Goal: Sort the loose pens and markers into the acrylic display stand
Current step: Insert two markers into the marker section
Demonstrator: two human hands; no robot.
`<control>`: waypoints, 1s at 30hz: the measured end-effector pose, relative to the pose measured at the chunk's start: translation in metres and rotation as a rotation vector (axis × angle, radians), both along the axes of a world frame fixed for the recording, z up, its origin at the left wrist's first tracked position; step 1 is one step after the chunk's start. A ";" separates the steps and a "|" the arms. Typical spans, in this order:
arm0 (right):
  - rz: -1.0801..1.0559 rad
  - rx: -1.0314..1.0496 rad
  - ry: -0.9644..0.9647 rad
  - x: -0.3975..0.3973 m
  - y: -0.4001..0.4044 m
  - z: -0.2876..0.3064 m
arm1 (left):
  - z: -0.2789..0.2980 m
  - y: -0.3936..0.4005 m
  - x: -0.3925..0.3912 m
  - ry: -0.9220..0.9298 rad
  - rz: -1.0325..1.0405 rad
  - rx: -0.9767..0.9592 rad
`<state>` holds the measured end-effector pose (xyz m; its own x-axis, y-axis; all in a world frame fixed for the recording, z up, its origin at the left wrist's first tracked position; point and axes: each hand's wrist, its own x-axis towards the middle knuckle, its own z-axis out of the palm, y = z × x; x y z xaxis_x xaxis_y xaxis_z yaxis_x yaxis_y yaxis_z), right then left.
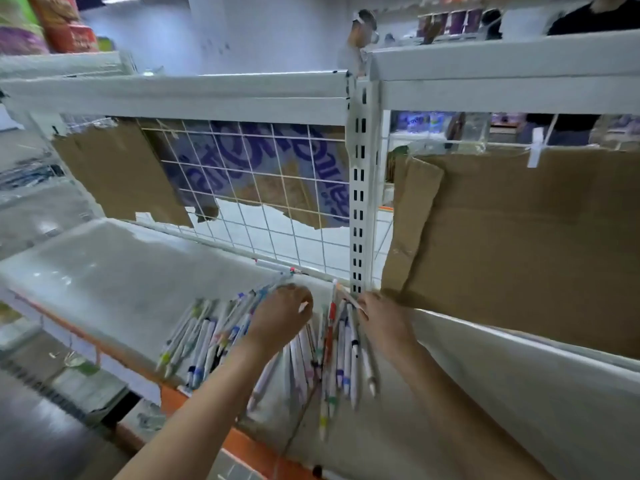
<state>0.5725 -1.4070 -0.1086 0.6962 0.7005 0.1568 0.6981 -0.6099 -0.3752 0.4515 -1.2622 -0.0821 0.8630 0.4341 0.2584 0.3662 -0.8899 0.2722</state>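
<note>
Your left hand [282, 315] is pinching one pen; right hand [382, 315] is touching the pens [332, 358], grip unclear. They're looking light, stiff, slippery: grab mid-barrel.

A shop aisle is showing here. White slotted metal shelving [360, 188] is standing with a wire-grid back panel [263, 188]. Colourful packaged goods [52, 26] are sitting above.

White metal shelving [207, 98] fills the view, with a slotted upright post [360, 188] between two bays. A wire grid back panel [263, 188] has torn cardboard [117, 171] behind it; a larger cardboard sheet [519, 237] lines the right bay. The shelf [114, 268] has an orange front edge [242, 441]. Pale glossy floor [34, 216] shows at left.
</note>
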 end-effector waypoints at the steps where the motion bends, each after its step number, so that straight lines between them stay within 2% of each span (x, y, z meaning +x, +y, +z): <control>1: -0.022 -0.028 -0.009 0.003 0.007 -0.002 | -0.001 0.014 0.005 -0.004 0.014 0.006; 6: -0.117 -0.068 0.001 0.013 0.031 -0.023 | -0.003 0.083 0.023 0.058 0.057 0.004; 11: -0.232 -0.127 -0.070 0.019 0.047 -0.029 | -0.009 0.145 0.034 0.056 0.068 -0.020; 14: -0.275 -0.150 -0.097 0.016 0.053 -0.027 | -0.016 0.166 0.040 0.103 -0.010 -0.012; 21: -0.392 -0.194 -0.018 0.002 0.063 -0.021 | -0.029 0.195 0.043 0.164 -0.154 0.082; 23: -0.442 -0.151 -0.033 -0.010 0.057 -0.013 | -0.025 0.196 0.039 0.165 -0.184 0.054; 26: -0.527 -0.015 -0.080 -0.033 0.040 0.001 | -0.018 0.188 0.025 0.045 -0.262 -0.024; 30: -0.595 0.305 0.061 -0.067 0.006 0.021 | 0.004 0.143 0.004 -0.139 -0.464 -0.240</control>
